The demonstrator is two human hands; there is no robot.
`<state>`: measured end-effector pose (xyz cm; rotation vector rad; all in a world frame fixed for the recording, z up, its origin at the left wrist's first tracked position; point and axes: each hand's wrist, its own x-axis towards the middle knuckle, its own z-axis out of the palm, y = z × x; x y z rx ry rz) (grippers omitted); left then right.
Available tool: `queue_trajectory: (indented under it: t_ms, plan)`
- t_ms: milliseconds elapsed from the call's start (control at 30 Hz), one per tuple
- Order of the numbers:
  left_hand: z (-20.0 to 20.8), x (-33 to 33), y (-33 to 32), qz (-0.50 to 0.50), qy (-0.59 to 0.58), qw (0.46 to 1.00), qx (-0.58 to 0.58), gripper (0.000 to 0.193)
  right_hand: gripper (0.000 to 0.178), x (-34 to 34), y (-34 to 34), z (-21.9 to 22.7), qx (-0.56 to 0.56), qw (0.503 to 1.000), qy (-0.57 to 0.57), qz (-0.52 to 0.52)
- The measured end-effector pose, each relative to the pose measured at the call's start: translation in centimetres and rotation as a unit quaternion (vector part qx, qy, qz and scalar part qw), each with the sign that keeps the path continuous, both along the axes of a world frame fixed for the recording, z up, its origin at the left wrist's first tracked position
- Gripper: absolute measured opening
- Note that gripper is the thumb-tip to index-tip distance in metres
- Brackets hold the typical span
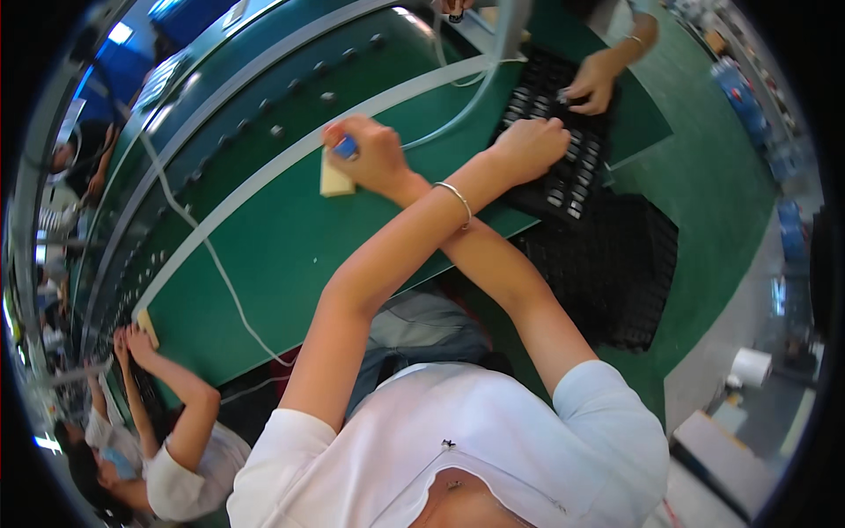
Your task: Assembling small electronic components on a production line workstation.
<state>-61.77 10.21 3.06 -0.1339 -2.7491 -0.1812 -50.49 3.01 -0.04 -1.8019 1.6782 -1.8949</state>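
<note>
My forearms cross over the green bench, the left one on top. My left hand reaches to the right over a black tray holding rows of small silvery parts. Its fingers are curled closed at the tray's edge; whatever they may pinch is hidden. On the far side of the bench, my right hand is closed around a small blue object, whose kind I cannot tell. A pale yellow block stands just below that hand, partly covered by it.
A co-worker's hand holds a small silvery part over the tray's far end. Stacked black trays stand right of the bench. A white cable crosses the bench at left, near another person's hands. A conveyor carries small parts beyond.
</note>
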Motion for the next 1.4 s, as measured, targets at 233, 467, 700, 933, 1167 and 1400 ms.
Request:
queue_trajectory:
  t_ms: [233, 467, 700, 933, 1167, 1400]
  plan:
    - [7.7, 11.7, -2.3, 0.087, 0.226, 0.864, 0.442, 0.025, 0.035, -5.1, -2.0, -2.6, 0.166, 0.898, -0.407, -0.003]
    - [4.5, 25.3, -10.6, 0.285, 0.272, 0.733, 0.554, 0.02, 0.032, -3.5, 0.0, 1.4, 0.142, 0.842, -0.479, 0.204]
    - [0.8, 26.4, -11.5, 0.271, 0.247, 0.728, 0.579, 0.016, 0.033, -1.9, 0.5, 1.4, 0.187, 0.866, -0.413, 0.211]
    - [0.1, 25.9, -10.3, 0.294, 0.294, 0.702, 0.578, 0.015, 0.032, -2.1, 0.8, 1.6, 0.244, 0.834, -0.445, 0.217]
    - [-0.8, 25.6, -10.3, 0.262, 0.291, 0.677, 0.623, 0.016, 0.033, -3.2, 1.0, 2.0, 0.292, 0.814, -0.424, 0.269]
    - [-1.5, 26.0, -10.7, 0.278, 0.318, 0.677, 0.603, 0.017, 0.037, -3.3, 1.2, 2.4, 0.308, 0.807, -0.418, 0.281]
